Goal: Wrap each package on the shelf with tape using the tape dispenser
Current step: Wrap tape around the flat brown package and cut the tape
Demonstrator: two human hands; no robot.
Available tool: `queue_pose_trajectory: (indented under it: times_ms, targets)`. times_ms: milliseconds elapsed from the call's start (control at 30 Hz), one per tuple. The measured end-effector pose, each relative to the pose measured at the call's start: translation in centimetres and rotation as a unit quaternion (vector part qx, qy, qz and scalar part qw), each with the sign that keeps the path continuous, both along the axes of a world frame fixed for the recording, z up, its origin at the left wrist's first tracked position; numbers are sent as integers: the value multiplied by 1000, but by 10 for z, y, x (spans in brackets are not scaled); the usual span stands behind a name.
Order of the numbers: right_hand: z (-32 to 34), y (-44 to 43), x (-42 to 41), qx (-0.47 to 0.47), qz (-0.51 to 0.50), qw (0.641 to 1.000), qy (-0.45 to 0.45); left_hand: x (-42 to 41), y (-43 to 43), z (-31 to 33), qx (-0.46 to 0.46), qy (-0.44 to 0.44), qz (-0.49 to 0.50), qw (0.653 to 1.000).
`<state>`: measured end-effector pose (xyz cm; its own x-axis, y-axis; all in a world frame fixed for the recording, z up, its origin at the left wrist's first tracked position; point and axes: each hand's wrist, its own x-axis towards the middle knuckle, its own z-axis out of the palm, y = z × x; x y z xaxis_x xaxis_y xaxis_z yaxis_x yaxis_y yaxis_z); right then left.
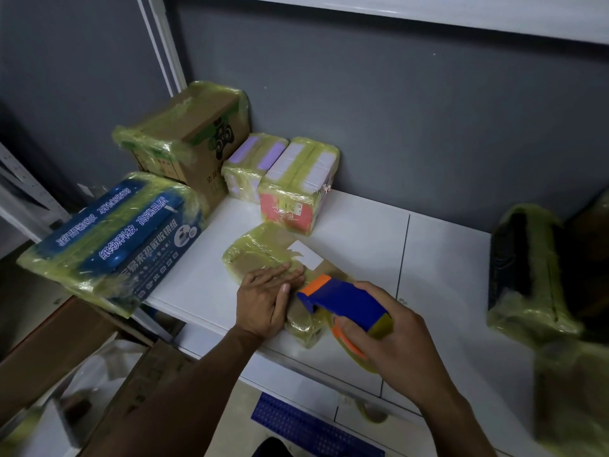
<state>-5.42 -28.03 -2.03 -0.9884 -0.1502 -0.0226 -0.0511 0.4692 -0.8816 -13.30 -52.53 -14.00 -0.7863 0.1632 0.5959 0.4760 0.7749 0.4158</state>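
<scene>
1. White shelf (438, 258): a grey wall behind it. Bare surface lies open between the centre work and the right-hand stack.
2. Blue printed box (108, 239): wrapped in yellow-green tape, at the left end of the shelf. Its near corner overhangs the front edge.
3. Cardboard box (194, 133): taped, in the back left corner, behind the blue box.
4. Dark package (524, 268): taped, at the right end and well apart from the hands. Its near part is blurred.
5. Pink-faced pack (296, 192) and purple-labelled pack (250, 166): both taped, side by side against the wall, just right of the cardboard box.
6. Flat brown package (260, 255): partly taped, with a white label (304, 253). It lies mid-shelf near the front edge, under both hands.
7. Right hand (395, 341): fingers curl round the handle of the tape dispenser (346, 300). The dispenser's orange-tipped nose sits over the package, just beside the left thumb.
8. Left hand (263, 301): palm down, fingers straight, pressing flat on the package's taped top.
</scene>
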Motion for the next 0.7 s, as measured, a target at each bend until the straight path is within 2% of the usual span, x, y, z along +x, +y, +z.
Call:
queue_pose_trajectory:
  times_ms: [333, 433, 533, 700]
  targets:
    - [0, 15, 11, 2, 6, 1000, 14, -7, -2, 0, -16, -15, -15, 1000]
    - [-6, 22, 11, 5, 0, 1000, -18, -6, -2, 7, -27, -60, -27, 997]
    - [-11, 25, 11, 17, -10, 999, -38, 1, 7, 13, 0, -92, -53, 994]
    - [-2, 18, 3, 44, 26, 997, -48, 8, 18, -2, -26, -65, -70, 995]
